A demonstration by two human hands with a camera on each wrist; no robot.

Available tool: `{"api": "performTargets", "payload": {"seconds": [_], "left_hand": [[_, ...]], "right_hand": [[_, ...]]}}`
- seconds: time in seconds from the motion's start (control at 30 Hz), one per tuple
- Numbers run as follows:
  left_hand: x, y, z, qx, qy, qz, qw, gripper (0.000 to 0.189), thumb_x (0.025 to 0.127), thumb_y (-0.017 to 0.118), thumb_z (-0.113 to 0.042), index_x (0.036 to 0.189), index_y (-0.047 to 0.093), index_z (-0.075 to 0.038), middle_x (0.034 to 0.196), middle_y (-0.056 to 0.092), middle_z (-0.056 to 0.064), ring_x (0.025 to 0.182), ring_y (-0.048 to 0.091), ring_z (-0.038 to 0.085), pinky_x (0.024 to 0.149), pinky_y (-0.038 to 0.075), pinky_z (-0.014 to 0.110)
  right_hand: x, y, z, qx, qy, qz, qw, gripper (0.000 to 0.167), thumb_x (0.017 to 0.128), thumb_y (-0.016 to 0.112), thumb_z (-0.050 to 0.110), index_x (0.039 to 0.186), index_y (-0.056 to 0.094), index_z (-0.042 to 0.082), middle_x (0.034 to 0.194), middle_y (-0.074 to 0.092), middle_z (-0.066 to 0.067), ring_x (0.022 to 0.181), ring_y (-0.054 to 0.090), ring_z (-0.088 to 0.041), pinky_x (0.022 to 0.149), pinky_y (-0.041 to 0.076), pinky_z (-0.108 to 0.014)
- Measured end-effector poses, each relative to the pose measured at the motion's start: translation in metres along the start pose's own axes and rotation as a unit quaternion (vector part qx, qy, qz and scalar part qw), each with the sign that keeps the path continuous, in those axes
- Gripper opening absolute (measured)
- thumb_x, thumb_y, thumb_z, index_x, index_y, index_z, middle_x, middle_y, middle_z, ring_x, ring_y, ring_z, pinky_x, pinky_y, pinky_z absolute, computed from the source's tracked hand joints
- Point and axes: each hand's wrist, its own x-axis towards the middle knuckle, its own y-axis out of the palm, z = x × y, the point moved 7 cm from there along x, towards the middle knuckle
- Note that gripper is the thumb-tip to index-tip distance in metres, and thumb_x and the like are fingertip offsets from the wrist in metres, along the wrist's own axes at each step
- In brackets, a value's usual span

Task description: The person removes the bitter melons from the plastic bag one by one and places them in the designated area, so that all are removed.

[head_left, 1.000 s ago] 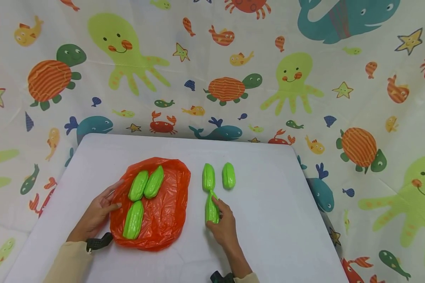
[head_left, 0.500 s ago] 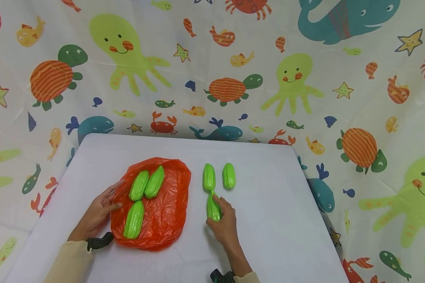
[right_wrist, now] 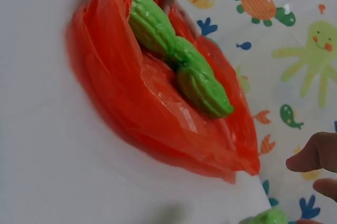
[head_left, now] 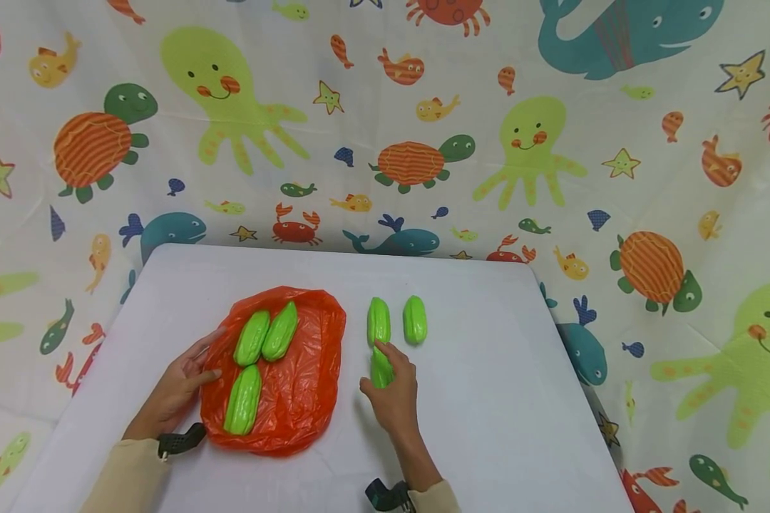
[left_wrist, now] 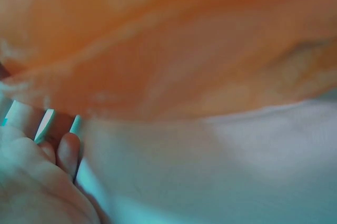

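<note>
My left hand (head_left: 176,388) holds the rim of the red bag (head_left: 304,370), thumb lapped over the edge; my right hand (head_left: 394,392) hovers around the near gourd (head_left: 381,369), thumb and fingers parted, though whether they touch it I cannot tell; beyond that hand lie the far gourd (head_left: 378,320) and the side gourd (head_left: 415,319); three bagged gourds (head_left: 243,400) sit right of my left hand; the left wrist view shows the bag's outer side, hidden in the head view.
</note>
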Motion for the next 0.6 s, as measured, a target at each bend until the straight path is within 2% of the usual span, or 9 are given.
{"api": "performTargets", "payload": {"seconds": [0.37, 0.6], "left_hand": [[-0.001, 0.002, -0.002, -0.008, 0.003, -0.001, 1.0000, 0.072, 0.108, 0.052, 0.003, 0.171, 0.022, -0.016, 0.152, 0.055, -0.023, 0.130, 0.062, -0.006, 0.100, 0.058, 0.022], [-0.001, 0.002, -0.002, -0.008, 0.002, -0.006, 0.9999, 0.072, 0.108, 0.052, 0.003, 0.170, 0.024, -0.016, 0.152, 0.055, -0.026, 0.131, 0.061, -0.008, 0.101, 0.058, 0.020]], "right_hand": [[0.002, 0.024, 0.021, 0.043, -0.016, 0.018, 0.9988, 0.066, 0.086, 0.079, 0.010, 0.144, 0.065, 0.038, 0.154, 0.059, 0.000, 0.140, 0.050, -0.027, 0.112, 0.051, -0.062], [0.005, 0.050, 0.027, 0.054, -0.007, 0.040, 0.9977, 0.067, 0.088, 0.083, 0.011, 0.146, 0.061, 0.040, 0.156, 0.057, 0.001, 0.144, 0.052, -0.024, 0.116, 0.050, -0.056]]}}
